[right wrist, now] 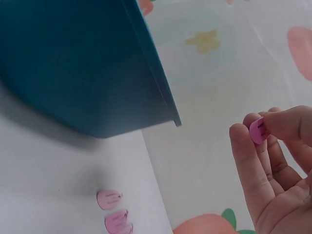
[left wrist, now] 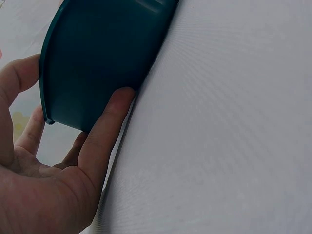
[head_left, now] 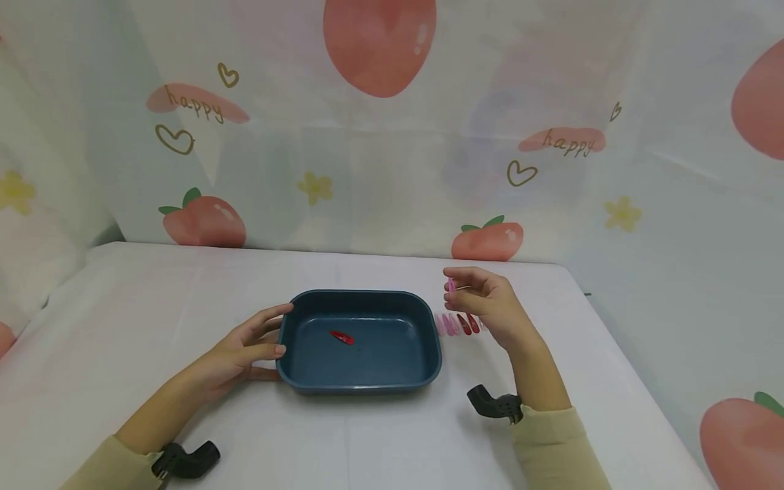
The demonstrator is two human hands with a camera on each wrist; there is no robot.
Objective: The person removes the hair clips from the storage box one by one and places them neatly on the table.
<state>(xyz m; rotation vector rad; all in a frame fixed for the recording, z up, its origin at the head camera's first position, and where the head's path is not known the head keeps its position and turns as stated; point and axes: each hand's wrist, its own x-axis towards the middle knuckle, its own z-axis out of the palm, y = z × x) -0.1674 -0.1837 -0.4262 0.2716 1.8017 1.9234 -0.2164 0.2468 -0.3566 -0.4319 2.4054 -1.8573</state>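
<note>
The blue tray (head_left: 386, 354) stands on the white-covered table, with one red snap hair clip (head_left: 342, 337) lying in it. My left hand (head_left: 235, 354) rests against the tray's left end, its spread fingers touching the rim and outer wall; the left wrist view has fingertips (left wrist: 122, 97) low on that wall. To the right of the tray, my right hand (head_left: 486, 303) pinches a pink hair clip (right wrist: 258, 130) between thumb and fingers, raised above the table. Below it runs a row of pink hair clips (head_left: 450, 324) and red hair clips (head_left: 468, 324), partly hidden by the hand.
The white table (head_left: 355, 442) ends at a patterned curtain (head_left: 380, 170) at the back. Its right edge slants past my right forearm. A black wrist mount (head_left: 186, 461) is on the left wrist, another black mount (head_left: 495, 403) on the right.
</note>
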